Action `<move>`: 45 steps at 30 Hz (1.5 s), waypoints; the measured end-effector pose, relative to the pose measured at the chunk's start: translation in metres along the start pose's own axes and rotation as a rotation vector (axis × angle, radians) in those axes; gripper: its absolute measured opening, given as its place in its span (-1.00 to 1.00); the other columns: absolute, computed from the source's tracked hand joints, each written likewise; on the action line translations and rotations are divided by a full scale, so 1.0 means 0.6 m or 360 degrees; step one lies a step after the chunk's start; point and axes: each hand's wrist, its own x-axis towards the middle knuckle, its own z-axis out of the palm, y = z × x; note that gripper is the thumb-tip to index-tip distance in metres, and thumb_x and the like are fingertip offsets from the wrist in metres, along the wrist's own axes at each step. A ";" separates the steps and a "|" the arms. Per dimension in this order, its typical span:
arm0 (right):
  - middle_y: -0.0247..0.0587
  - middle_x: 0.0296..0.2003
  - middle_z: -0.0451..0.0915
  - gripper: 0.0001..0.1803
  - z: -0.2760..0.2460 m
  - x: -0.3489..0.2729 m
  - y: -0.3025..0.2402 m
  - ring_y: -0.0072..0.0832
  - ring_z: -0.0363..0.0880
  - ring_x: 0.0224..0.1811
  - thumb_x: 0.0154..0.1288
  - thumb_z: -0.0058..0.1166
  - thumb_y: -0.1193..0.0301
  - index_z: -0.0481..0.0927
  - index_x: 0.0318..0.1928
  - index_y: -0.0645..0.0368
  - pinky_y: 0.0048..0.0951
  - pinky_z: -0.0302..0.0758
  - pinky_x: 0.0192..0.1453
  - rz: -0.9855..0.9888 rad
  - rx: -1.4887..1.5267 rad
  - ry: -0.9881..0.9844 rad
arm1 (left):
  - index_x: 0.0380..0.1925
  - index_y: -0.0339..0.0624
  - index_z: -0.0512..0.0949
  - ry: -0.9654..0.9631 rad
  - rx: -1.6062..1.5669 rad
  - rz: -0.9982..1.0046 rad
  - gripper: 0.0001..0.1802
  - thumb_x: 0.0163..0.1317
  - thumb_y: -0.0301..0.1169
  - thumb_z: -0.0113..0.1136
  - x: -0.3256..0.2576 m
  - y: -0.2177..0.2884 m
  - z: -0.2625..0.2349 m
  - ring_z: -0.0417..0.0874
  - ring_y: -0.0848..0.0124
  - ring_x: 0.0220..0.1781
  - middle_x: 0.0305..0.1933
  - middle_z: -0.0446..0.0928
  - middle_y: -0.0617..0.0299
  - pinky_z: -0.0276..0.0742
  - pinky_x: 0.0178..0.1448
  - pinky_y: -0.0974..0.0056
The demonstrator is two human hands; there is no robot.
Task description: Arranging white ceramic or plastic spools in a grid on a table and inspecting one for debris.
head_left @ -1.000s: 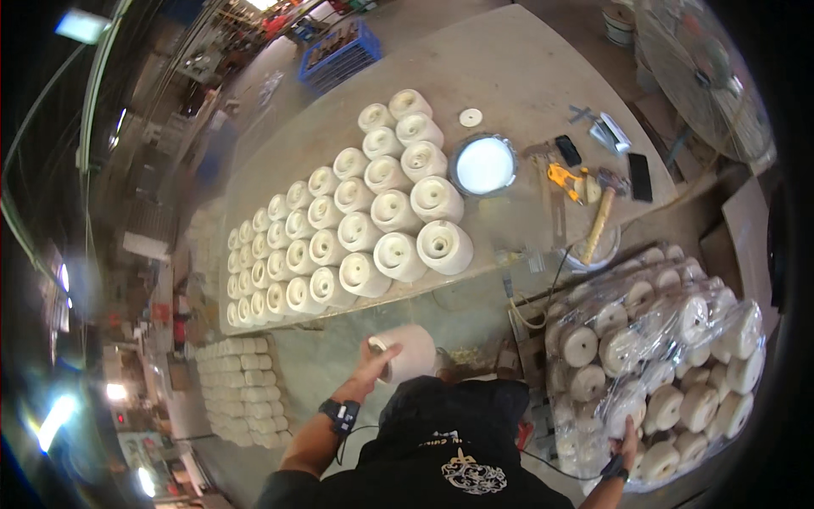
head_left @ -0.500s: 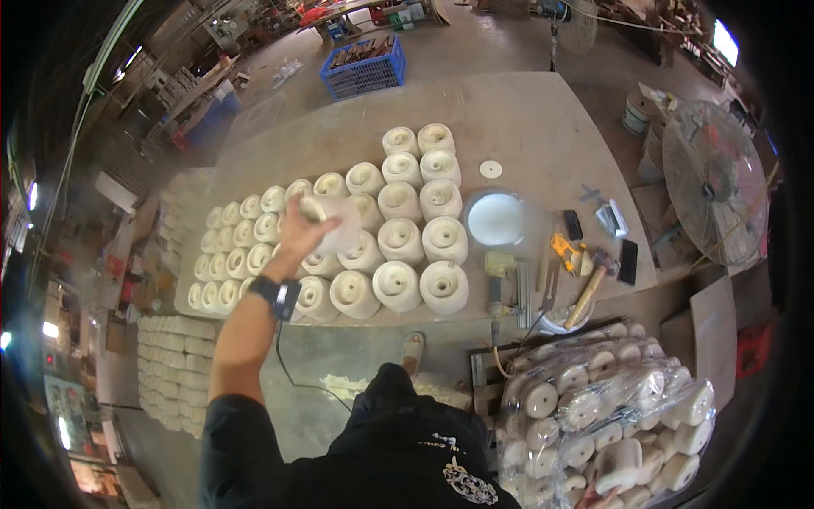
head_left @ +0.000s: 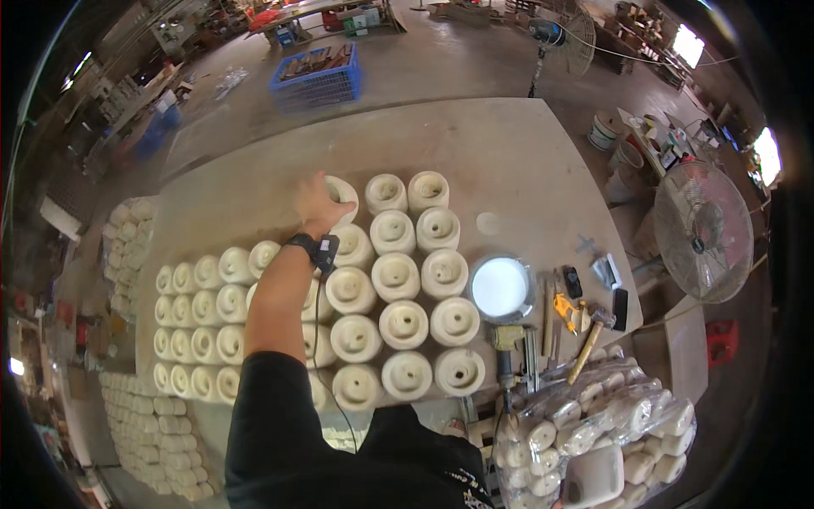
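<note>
At the far end of a row of cream round pieces with hollowed tops and centre holes [head_left: 395, 276], my left hand [head_left: 320, 206] is closed around one such round piece [head_left: 343, 195]. That piece is at the table's surface, just left of two others in the farthest row. A dark watch is on my left wrist. At the lower right edge, a cream squarish block [head_left: 593, 477] with rounded corners is held by my right hand [head_left: 560, 500]; only a sliver of its fingers shows, and the rest is out of the picture.
A white-filled round tub [head_left: 498, 288] stands right of the rows. Beside it lie a power tool [head_left: 506, 356], a hammer [head_left: 591, 346] and a yellow tool [head_left: 566, 314]. Plastic-wrapped pieces [head_left: 543, 437] are stacked at lower right. A fan [head_left: 699, 237] stands right; a blue crate [head_left: 318, 81] is beyond the table.
My left hand has carried the round piece from above the rows to the far end of one row. My right hand's block has turned and shows a squarer face. The head view has shifted.
</note>
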 end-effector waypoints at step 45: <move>-0.01 0.27 0.39 -0.04 0.737 -0.175 0.311 -0.25 0.57 0.12 0.27 0.34 0.12 0.07 0.52 0.09 -0.29 0.63 0.07 0.0521 -0.1319 -0.1580 | 0.43 -0.08 0.17 -0.1241 -0.1956 0.0579 0.10 -0.08 -0.16 0.63 -0.135 -0.061 0.023 0.21 0.17 0.47 0.37 0.25 0.09 0.14 0.52 0.05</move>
